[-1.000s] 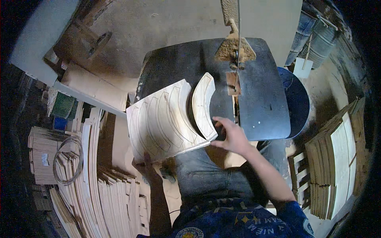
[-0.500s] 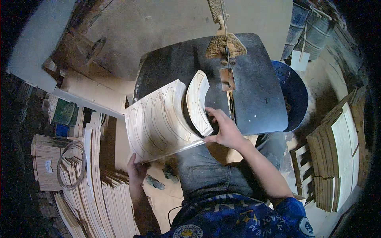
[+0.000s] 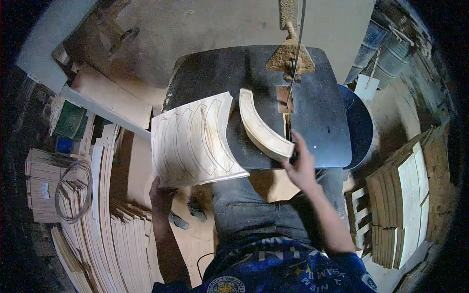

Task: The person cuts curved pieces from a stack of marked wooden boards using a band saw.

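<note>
A pale wooden board (image 3: 183,141) with several curved pencil outlines lies over the near left part of the black saw table (image 3: 210,66). Its right edge is cut to a concave curve. My left hand (image 3: 161,192) grips the board's near left corner, the fingers partly hidden under it. Right of the board, apart from it, is a separate curved wooden piece (image 3: 261,127) of thick section. My right hand (image 3: 303,168) has thumb and fingers around this piece's near end, slightly blurred. The thin bandsaw blade (image 3: 298,46) runs down past the sawdust-caked guide (image 3: 291,57) to the table insert (image 3: 285,99).
A blue drum (image 3: 360,129) stands against the table's right side. Stacked boards (image 3: 398,205) lie at the right. At the left are upright wooden strips (image 3: 129,244), a plywood stack (image 3: 51,183) and a wire coil (image 3: 73,193). Slippers (image 3: 188,215) lie on the floor.
My right hand has moved the curved piece rightward, away from the board, and turned it so its near end points further right. The board has turned slightly in my left hand.
</note>
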The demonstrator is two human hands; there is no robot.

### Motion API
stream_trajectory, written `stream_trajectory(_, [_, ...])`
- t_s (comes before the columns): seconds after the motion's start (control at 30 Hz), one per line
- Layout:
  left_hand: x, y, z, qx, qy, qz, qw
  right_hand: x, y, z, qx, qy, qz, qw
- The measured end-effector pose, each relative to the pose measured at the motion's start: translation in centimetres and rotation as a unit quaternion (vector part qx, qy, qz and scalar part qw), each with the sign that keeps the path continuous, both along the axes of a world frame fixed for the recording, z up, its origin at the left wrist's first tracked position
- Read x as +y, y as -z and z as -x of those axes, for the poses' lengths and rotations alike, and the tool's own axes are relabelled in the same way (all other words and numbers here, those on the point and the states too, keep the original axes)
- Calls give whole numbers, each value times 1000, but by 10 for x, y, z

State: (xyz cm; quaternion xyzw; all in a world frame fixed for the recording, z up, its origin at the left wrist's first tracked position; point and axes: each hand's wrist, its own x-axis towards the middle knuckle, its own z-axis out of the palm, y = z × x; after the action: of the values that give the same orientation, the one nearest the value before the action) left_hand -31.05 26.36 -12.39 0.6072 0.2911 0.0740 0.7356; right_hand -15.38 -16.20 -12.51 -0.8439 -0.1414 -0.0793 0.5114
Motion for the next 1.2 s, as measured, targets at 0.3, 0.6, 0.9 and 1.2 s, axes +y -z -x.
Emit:
stream_trajectory(0.3, [-1,34,25,-17,80,-142,986,-116,-43,4,154,-38,18,987])
stream_trajectory(0.6, [27,28,29,-18,18,80,996,-24,-55,-20,-8,-58,336,940])
stream_trajectory(0.9, [-26,-35,-8,50,34,-20,998,-114,-41,35,-45,55,295,953])
stream_trajectory(1.2, [118,16,-46,-110,350,-438,821,-260,39,252,194,610,42,767])
